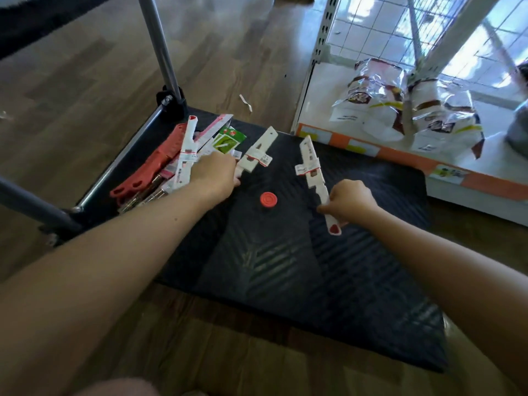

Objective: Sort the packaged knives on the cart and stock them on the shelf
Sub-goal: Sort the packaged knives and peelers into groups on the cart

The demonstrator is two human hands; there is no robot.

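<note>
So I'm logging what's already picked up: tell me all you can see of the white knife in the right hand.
The white packaged knife is long and slim, apparently plastic-sheathed, with a red heart-shaped mark at its handle end and a red-trimmed label band around the blade. It angles away across the black cart deck. The right hand grips its handle.

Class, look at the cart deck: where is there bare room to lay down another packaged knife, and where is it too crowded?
Free: the near half of the cart deck, below the orange disc and between the forearms. Crowded: the far left corner, where the knife pile lies by the left hand. The right hand grips a white knife.
</note>
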